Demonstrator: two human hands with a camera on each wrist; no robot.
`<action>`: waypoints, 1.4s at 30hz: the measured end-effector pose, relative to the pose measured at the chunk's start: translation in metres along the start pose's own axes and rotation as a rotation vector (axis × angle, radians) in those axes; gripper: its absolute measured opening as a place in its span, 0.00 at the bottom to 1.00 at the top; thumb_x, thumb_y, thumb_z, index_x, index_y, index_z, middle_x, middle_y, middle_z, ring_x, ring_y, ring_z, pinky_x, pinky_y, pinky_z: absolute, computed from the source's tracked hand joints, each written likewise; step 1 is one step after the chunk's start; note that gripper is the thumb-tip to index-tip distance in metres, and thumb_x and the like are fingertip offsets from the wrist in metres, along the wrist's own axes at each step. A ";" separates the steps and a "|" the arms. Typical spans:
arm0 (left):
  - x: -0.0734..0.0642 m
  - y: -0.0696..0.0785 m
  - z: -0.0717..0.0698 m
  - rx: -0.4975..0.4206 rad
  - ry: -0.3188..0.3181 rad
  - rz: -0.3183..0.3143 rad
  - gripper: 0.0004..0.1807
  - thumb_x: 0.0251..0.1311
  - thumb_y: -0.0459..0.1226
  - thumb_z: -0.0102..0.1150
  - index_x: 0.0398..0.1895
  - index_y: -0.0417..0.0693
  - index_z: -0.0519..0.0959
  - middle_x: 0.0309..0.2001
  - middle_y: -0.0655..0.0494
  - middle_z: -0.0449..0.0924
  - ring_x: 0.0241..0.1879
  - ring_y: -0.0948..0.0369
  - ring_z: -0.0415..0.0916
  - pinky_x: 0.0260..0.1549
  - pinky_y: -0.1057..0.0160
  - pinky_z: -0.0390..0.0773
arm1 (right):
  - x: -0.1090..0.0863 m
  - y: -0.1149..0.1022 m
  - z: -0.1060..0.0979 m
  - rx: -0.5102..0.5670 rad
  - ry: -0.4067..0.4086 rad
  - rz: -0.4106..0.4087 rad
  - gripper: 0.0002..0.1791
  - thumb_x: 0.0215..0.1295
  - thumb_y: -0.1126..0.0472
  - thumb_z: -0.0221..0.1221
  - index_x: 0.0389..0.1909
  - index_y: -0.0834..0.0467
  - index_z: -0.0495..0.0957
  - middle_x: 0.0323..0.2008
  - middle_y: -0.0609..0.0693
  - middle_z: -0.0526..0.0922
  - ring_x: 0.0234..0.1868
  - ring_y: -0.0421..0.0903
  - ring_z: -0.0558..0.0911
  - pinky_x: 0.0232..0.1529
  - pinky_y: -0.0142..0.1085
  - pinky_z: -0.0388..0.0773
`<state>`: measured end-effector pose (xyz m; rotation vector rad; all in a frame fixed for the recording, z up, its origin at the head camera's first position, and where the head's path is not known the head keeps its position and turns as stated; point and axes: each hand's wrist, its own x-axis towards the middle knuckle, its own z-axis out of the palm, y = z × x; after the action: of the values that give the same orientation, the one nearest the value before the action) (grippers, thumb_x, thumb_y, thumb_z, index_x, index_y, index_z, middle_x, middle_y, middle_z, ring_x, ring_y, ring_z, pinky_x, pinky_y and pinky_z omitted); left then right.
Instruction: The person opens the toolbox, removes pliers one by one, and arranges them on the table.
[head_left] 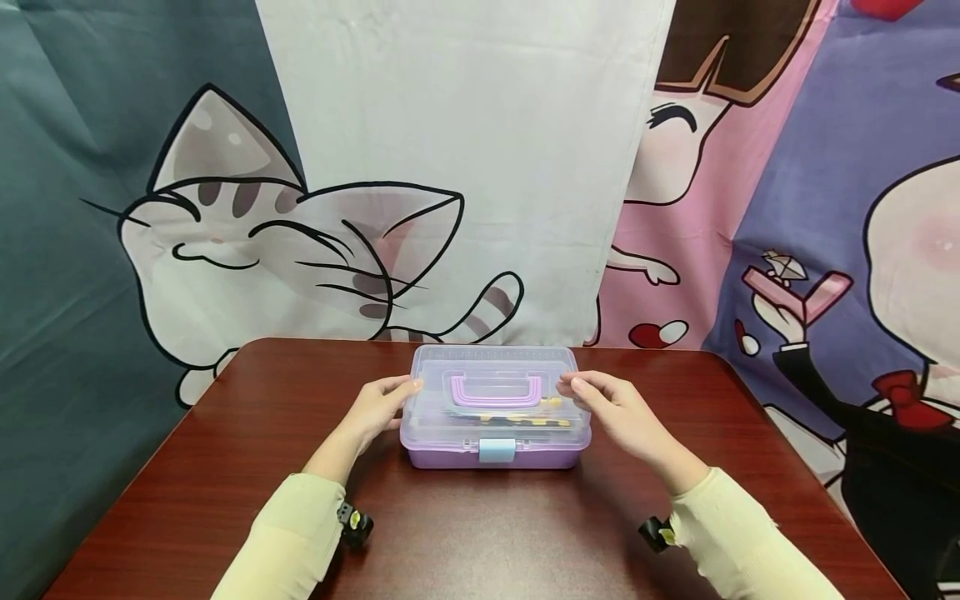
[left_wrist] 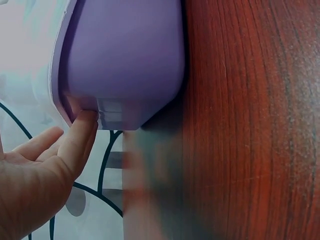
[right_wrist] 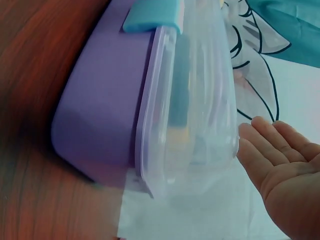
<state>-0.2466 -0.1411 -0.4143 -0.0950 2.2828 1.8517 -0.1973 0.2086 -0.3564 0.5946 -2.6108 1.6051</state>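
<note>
Reddish-brown wood-grain counter (head_left: 465, 533), cartoon-printed cloth (head_left: 465, 100) behind. Rectangular purple plastic box (head_left: 450, 457) with clear lid (head_left: 495, 431) near far edge. Left hand (head_left: 373, 410), fingers relaxed, touches box's left end; right hand (head_left: 613, 407), fingers extended, beside lid's right side, contact unclear. Best steady box evenly, both ends.

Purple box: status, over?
Left hand touching purple box, left end. Right hand by lid, contact unclear. Box upright on table, lid down. No obstruction visible.
</note>
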 end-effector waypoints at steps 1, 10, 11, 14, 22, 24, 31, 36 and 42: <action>0.000 0.000 0.000 0.003 -0.002 0.003 0.38 0.60 0.53 0.57 0.67 0.40 0.64 0.61 0.38 0.70 0.56 0.50 0.73 0.49 0.52 0.81 | 0.000 -0.001 0.001 0.025 -0.011 0.000 0.22 0.73 0.55 0.47 0.55 0.69 0.73 0.51 0.63 0.81 0.54 0.55 0.80 0.56 0.43 0.78; 0.001 -0.002 0.000 -0.006 -0.005 0.000 0.38 0.60 0.54 0.57 0.67 0.40 0.64 0.62 0.39 0.69 0.56 0.50 0.73 0.50 0.52 0.80 | -0.006 -0.006 0.010 0.213 -0.096 0.021 0.25 0.74 0.55 0.45 0.54 0.74 0.71 0.49 0.70 0.79 0.52 0.59 0.80 0.54 0.38 0.79; 0.000 -0.001 0.000 -0.008 -0.008 0.002 0.38 0.60 0.53 0.56 0.67 0.40 0.64 0.62 0.39 0.69 0.56 0.50 0.73 0.50 0.51 0.80 | -0.006 -0.007 0.012 0.235 -0.108 0.028 0.25 0.74 0.55 0.45 0.54 0.74 0.71 0.49 0.71 0.79 0.51 0.58 0.81 0.54 0.39 0.79; 0.000 -0.001 0.000 -0.015 -0.010 0.002 0.38 0.61 0.53 0.56 0.67 0.40 0.63 0.62 0.39 0.69 0.56 0.50 0.73 0.50 0.51 0.80 | -0.008 -0.008 0.017 0.279 -0.142 0.049 0.25 0.74 0.54 0.45 0.53 0.74 0.71 0.49 0.71 0.79 0.51 0.56 0.81 0.53 0.40 0.79; 0.000 0.000 0.001 -0.009 0.001 -0.009 0.37 0.60 0.53 0.56 0.67 0.40 0.64 0.62 0.39 0.69 0.57 0.49 0.73 0.50 0.51 0.80 | -0.009 -0.001 0.032 0.336 -0.228 0.090 0.28 0.75 0.53 0.43 0.54 0.77 0.69 0.48 0.73 0.78 0.50 0.57 0.82 0.52 0.46 0.80; 0.000 0.000 0.002 -0.007 0.008 -0.008 0.37 0.60 0.53 0.56 0.67 0.40 0.64 0.61 0.39 0.70 0.56 0.50 0.73 0.50 0.51 0.80 | -0.009 0.001 0.036 0.355 -0.253 0.099 0.29 0.75 0.53 0.42 0.54 0.78 0.69 0.48 0.74 0.77 0.50 0.59 0.81 0.52 0.48 0.79; 0.003 -0.003 0.002 -0.026 0.019 -0.008 0.35 0.62 0.50 0.55 0.67 0.38 0.64 0.60 0.37 0.71 0.55 0.51 0.74 0.50 0.50 0.80 | -0.010 0.006 0.047 0.403 -0.295 0.168 0.30 0.75 0.52 0.42 0.53 0.79 0.68 0.48 0.75 0.77 0.51 0.61 0.80 0.52 0.49 0.79; 0.004 -0.003 0.002 -0.028 0.019 -0.006 0.35 0.63 0.51 0.55 0.67 0.38 0.64 0.60 0.37 0.71 0.55 0.50 0.74 0.49 0.50 0.80 | -0.014 0.008 0.053 0.429 -0.334 0.243 0.31 0.74 0.50 0.42 0.53 0.78 0.69 0.49 0.74 0.77 0.51 0.59 0.81 0.54 0.49 0.78; -0.001 -0.001 0.003 -0.016 0.027 0.009 0.35 0.61 0.51 0.56 0.66 0.38 0.65 0.60 0.37 0.71 0.55 0.51 0.74 0.49 0.51 0.81 | -0.019 0.013 0.061 0.466 -0.348 0.319 0.33 0.73 0.47 0.43 0.55 0.77 0.68 0.50 0.72 0.78 0.51 0.55 0.82 0.56 0.50 0.76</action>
<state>-0.2451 -0.1386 -0.4152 -0.1126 2.2899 1.8852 -0.1729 0.1672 -0.4002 0.5280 -2.6713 2.4499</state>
